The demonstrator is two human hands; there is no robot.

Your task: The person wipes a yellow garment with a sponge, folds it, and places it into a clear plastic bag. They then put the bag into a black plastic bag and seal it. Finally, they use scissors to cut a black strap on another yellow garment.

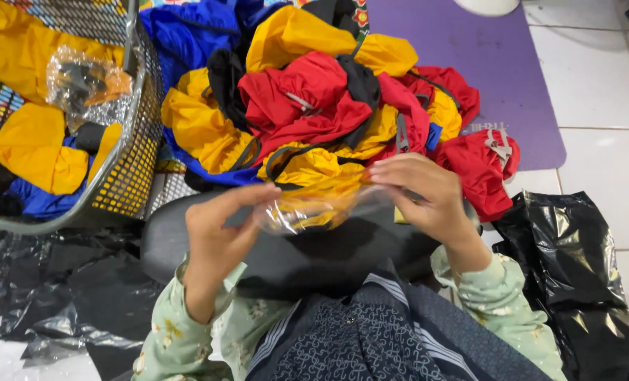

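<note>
Both hands, left hand and right hand, are pinching a clear plastic bag between closed fingers, before piled red and yellow garments

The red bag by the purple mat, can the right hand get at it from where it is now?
Probably yes: the red bag lies uncovered just beyond the right hand, but both hands hold a clear plastic bag.

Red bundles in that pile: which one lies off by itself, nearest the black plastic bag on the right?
The red bundle with the grey buckle on top, at the pile's right edge, partly on the purple mat; the other red ones sit within the heap.
</note>
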